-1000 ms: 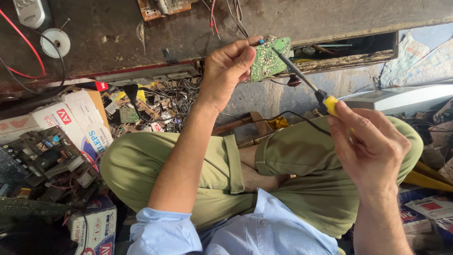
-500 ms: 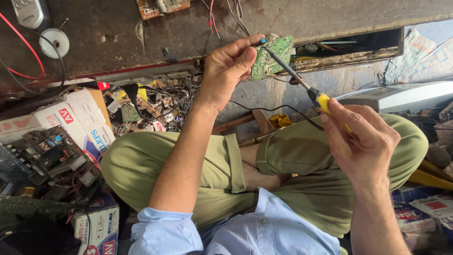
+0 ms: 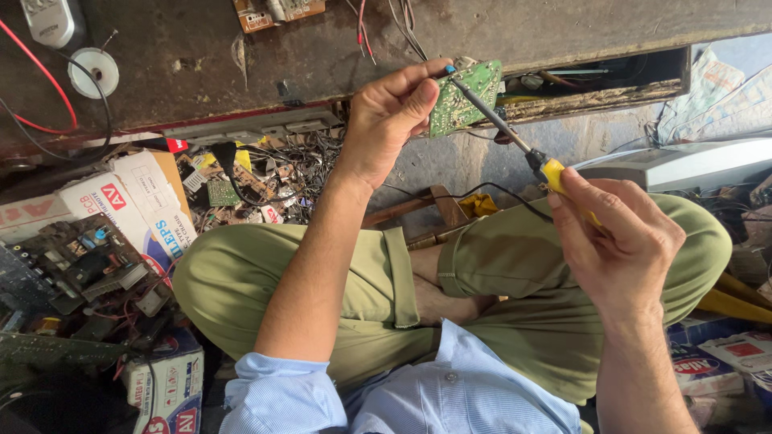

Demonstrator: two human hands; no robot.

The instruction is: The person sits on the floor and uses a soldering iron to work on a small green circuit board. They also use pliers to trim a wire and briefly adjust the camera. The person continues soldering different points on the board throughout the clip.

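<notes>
My left hand [image 3: 390, 120] holds a small green circuit board [image 3: 464, 96] up by its edge, just in front of a dark worn workbench [image 3: 201, 56]. My right hand [image 3: 619, 249] grips the yellow handle of a soldering iron [image 3: 515, 141]. Its thin metal shaft slants up to the left, and its tip touches the upper left of the board near my left thumb. A black cord runs from the handle down across my lap. I sit with legs folded in olive-green trousers.
On the bench lie a solder spool [image 3: 92, 72], a red wire and another circuit board [image 3: 277, 10]. Cardboard boxes [image 3: 121, 201], scrap boards [image 3: 76, 269] and tangled wires [image 3: 265, 173] crowd the floor at left. A grey appliance casing [image 3: 691, 165] sits at right.
My right hand and the iron have shifted slightly up and left, keeping the tip at the board. The left hand holds the board in nearly the same place.
</notes>
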